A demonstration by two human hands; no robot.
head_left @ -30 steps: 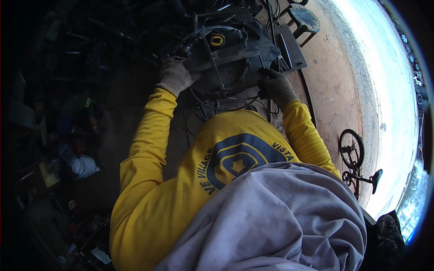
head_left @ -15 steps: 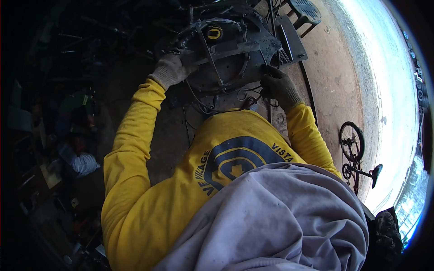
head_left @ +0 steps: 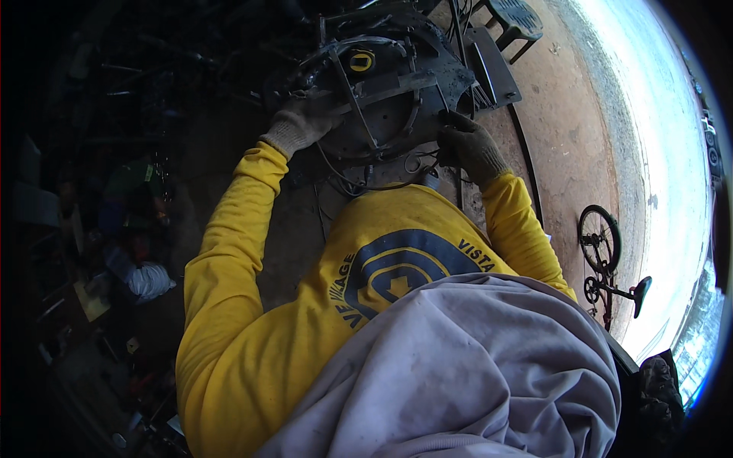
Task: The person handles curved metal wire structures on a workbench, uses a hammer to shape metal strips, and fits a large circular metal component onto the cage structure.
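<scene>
A dark round metal assembly (head_left: 389,84) with crossing bars, loose wires and a yellow cap (head_left: 361,59) stands in front of me. My left hand (head_left: 299,124), in a pale work glove, grips its left rim. In a dark glove, my right hand (head_left: 467,145) holds the right rim near a bar. Both yellow sleeves reach up to it. A grey cloth (head_left: 466,374) hangs below my chest and fills the lower part of the view.
A bicycle (head_left: 607,263) lies on the brown dirt ground at the right. A dark stool (head_left: 515,19) and a flat dark plate (head_left: 492,69) stand behind the assembly. Cluttered tools, rags and scrap (head_left: 114,259) fill the dim left side.
Both hands have shifted slightly left along with the metal assembly, and the view has tilted; the grips on the rim look the same.
</scene>
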